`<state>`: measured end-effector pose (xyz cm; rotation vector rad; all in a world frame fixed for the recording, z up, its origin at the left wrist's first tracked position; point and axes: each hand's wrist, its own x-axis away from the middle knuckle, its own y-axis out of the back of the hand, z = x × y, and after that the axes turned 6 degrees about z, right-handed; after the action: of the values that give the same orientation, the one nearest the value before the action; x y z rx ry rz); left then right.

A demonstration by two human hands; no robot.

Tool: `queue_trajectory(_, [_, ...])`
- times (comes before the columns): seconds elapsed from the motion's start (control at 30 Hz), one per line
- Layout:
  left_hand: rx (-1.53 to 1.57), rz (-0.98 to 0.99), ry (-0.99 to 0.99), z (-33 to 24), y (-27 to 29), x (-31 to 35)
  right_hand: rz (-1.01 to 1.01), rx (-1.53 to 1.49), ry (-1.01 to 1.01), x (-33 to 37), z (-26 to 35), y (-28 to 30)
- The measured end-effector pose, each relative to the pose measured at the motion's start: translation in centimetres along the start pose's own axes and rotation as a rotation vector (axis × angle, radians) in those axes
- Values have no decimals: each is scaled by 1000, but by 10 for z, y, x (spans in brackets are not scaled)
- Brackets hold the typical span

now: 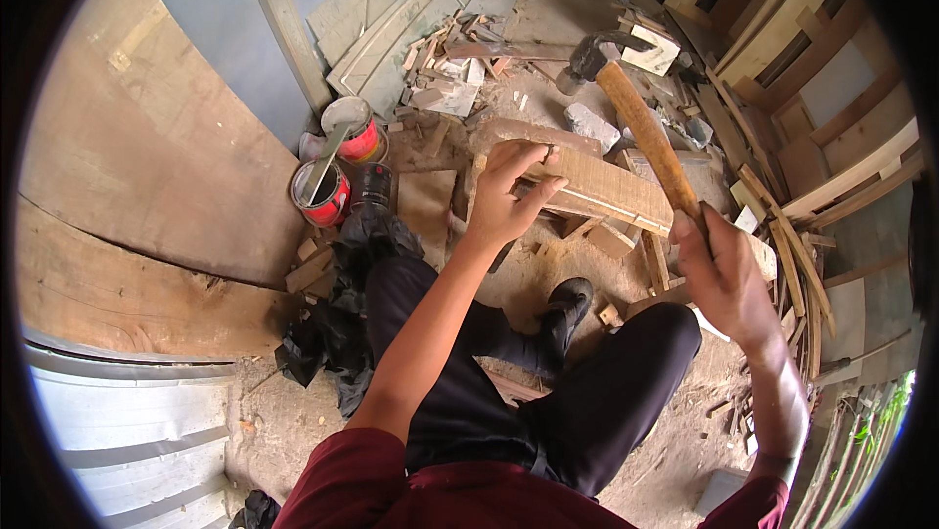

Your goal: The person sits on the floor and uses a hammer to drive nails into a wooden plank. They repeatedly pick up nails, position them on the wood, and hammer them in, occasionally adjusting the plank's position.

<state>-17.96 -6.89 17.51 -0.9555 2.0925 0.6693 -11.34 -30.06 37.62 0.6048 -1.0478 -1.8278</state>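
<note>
My right hand [722, 270] grips the lower end of a claw hammer's wooden handle [646, 128]. The dark metal hammer head [590, 60] is raised, up and to the left of that hand. Below it lies a long wooden board [616, 187], resting on other timber in front of my knees. My left hand [511, 195] is at the board's left end, thumb and forefinger bent together over the top face. A small dark thing shows at the forefinger's tip, too small to make out.
Two red paint cans [333, 198] and a black plastic bag [342, 314] stand left of my legs. Wood offcuts [440, 69] litter the floor ahead. Timber strips [782, 245] lean at the right. A large plywood sheet [156, 138] stands at the left.
</note>
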Motion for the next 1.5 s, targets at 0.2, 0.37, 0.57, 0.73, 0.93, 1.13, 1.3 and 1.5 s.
queue_trajectory(0.2, [-3, 0, 14, -1, -2, 0, 24, -38, -126, -1, 3, 8])
queue_trajectory(0.37, [-13, 3, -3, -1, 0, -1, 166, -61, -137, -3, -4, 9])
queue_trajectory(0.57, [1, -8, 13, -1, -4, -2, 71, -11, -26, 0, -12, 1])
queue_trajectory(0.73, [-3, -12, -23, 3, -1, -1, 63, -179, -169, -2, 7, 3])
queue_trajectory(0.93, [-14, -6, -16, -1, -3, -2, 44, 63, 2, 4, 1, 0])
queue_trajectory(1.13, [-1, -18, 8, -1, -4, -2, 26, 115, 168, 3, -21, -13])
queue_trajectory(1.3, [-26, 86, 8, -4, 6, -5, -6, -141, -69, 9, -11, -10])
queue_trajectory(1.5, [195, 105, 210, 3, 3, -3, -10, -178, -16, 9, -11, -5])
